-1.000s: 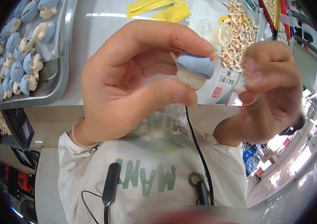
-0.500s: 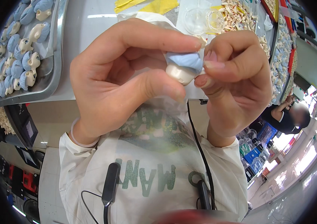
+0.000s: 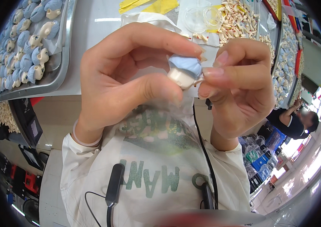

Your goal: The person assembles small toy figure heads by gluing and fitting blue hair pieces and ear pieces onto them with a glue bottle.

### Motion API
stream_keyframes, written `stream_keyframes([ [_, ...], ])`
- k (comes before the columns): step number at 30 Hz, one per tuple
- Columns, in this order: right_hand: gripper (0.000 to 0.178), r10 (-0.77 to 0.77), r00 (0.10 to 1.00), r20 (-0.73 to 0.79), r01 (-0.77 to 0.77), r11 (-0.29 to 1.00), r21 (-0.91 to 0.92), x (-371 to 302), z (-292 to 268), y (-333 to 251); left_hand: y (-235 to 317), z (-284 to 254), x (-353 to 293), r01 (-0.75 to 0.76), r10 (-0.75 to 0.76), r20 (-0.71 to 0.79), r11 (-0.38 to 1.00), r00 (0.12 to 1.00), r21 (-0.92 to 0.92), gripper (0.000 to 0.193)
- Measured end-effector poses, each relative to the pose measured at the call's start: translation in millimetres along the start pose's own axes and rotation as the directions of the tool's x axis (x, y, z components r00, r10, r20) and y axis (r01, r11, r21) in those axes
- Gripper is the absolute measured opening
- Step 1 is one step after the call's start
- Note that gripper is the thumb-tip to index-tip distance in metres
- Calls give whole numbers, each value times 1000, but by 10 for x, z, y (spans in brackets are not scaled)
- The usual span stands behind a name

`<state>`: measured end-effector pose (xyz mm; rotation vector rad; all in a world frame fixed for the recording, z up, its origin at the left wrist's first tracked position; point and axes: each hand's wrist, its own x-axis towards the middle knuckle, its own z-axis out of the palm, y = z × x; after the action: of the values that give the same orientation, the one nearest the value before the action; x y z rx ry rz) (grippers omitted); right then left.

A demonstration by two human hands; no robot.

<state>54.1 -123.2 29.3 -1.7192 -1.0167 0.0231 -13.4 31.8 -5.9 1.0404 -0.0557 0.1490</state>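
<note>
Between the thumb and fingers of my left hand (image 3: 119, 75) is a small figurine head (image 3: 183, 70), pale blue hair on top and cream below. My right hand (image 3: 239, 83) is at its right side, thumb and forefinger pinched on a tiny cream piece (image 3: 199, 80) with a dark reddish tip. This piece meets the lower right edge of the head; whether it is attached there I cannot tell. My right fingertips hide part of it.
A metal tray (image 3: 64, 56) at the left holds many similar blue-and-cream heads (image 3: 26, 62). A pile of small cream pieces with red tips (image 3: 238, 22) lies at the back right, beside clear round plastic dishes (image 3: 202, 19). Yellow strips (image 3: 149, 5) lie at the back. Another person (image 3: 294, 120) is far right.
The head has tipped slightly in my left hand. My right fingers have shifted a little, and the tiny piece now shows between them. The whole view has moved slightly.
</note>
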Motion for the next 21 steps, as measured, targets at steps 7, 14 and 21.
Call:
stream_keyframes([
  [7,40,-129,991,46,136,967,-215,34,-32,13,-14,116,16,84,-83,-155,996,984,2,76],
  [14,30,18,999,-31,-29,919,-392,-169,-482,-12,15,184,0,67,-61,-42,982,997,177,64],
  [21,18,175,799,-576,-556,581,-594,-788,-1948,454,-15,134,-4,28,-42,38,949,998,313,36],
])
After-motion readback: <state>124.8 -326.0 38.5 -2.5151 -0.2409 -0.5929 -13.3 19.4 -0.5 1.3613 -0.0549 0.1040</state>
